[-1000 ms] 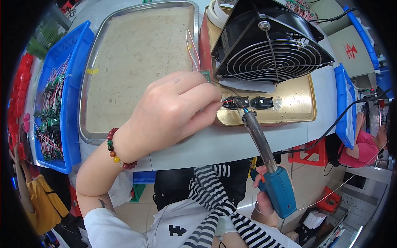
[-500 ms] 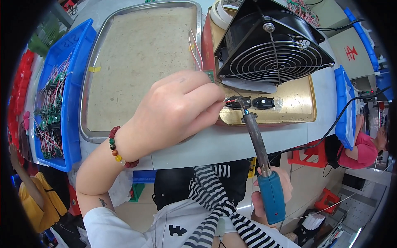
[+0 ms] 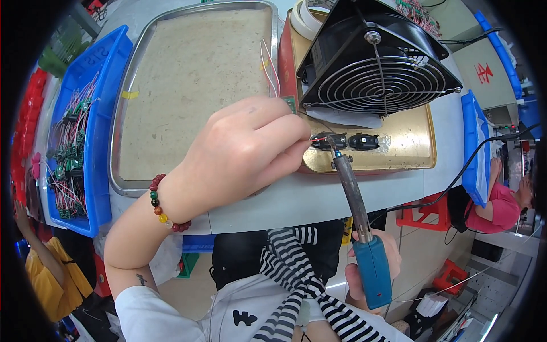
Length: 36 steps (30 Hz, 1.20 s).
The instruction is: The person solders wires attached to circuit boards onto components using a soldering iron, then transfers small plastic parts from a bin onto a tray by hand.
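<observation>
With its fingertips pinched, my left hand (image 3: 245,148) holds a thin red wire (image 3: 320,139) against a small black part (image 3: 336,141) on a gold-coloured metal lid (image 3: 401,155). A green circuit board (image 3: 289,104) with red and white wires (image 3: 270,71) shows just beyond the knuckles. My right hand (image 3: 388,256) grips the blue handle of a soldering iron (image 3: 353,196), whose tip meets the wire's end at the black part. Beside that part sits a second, similar black part (image 3: 363,142).
A black fan with a wire guard (image 3: 387,85) stands behind the lid. To the left lie a metal-rimmed tray (image 3: 196,97) and a blue bin (image 3: 102,154) of wired circuit boards. White tape rolls (image 3: 305,21) rest at the back. A black cable (image 3: 464,165) hangs at the right.
The soldering iron has shifted very slightly to the left, its tip still at the black part. My left hand stays in place.
</observation>
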Tool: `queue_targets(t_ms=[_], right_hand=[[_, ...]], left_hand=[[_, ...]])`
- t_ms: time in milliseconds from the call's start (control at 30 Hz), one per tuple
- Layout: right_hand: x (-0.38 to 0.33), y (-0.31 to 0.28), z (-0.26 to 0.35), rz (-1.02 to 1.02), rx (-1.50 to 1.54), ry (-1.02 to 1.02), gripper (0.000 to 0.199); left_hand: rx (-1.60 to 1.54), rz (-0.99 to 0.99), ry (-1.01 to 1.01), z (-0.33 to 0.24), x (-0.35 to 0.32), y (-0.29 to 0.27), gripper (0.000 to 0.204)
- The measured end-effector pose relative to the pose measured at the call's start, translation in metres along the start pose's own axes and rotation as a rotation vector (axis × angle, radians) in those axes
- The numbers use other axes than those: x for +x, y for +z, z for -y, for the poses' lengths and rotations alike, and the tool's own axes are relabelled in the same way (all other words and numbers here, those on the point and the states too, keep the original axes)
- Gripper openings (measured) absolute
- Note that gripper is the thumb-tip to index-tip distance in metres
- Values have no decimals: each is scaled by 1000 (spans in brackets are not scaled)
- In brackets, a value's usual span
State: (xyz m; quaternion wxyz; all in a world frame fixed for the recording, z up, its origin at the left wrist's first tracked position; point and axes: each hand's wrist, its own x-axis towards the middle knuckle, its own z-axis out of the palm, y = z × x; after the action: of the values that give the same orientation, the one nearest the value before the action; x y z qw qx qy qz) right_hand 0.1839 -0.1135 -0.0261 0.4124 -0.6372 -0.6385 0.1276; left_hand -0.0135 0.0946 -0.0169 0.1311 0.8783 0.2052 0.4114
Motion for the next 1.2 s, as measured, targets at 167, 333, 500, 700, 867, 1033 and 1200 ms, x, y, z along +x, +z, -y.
queue_targets(t_ms=[167, 333, 500, 700, 867, 1033, 1200], right_hand=[[-5, -4, -5, 61, 98, 19, 43], [-12, 2, -2, -76, 334, 259, 38], [-14, 6, -4, -87, 363, 258, 40], [-21, 3, -6, -108, 423, 311, 41], [-18, 2, -7, -142, 397, 231, 35], [-18, 0, -7, -140, 382, 225, 34], [-19, 2, -8, -145, 416, 219, 34]], left_hand=[[2, 1, 1, 0, 0, 0, 15], [-4, 1, 5, 0, 2, 0, 15], [3, 11, -3, 0, 1, 0, 15], [2, 17, -9, -2, 3, -1, 15], [13, 13, -9, -2, 3, 0, 15], [21, 14, -17, -3, 4, 0, 15], [22, 19, -19, -4, 4, -1, 15]])
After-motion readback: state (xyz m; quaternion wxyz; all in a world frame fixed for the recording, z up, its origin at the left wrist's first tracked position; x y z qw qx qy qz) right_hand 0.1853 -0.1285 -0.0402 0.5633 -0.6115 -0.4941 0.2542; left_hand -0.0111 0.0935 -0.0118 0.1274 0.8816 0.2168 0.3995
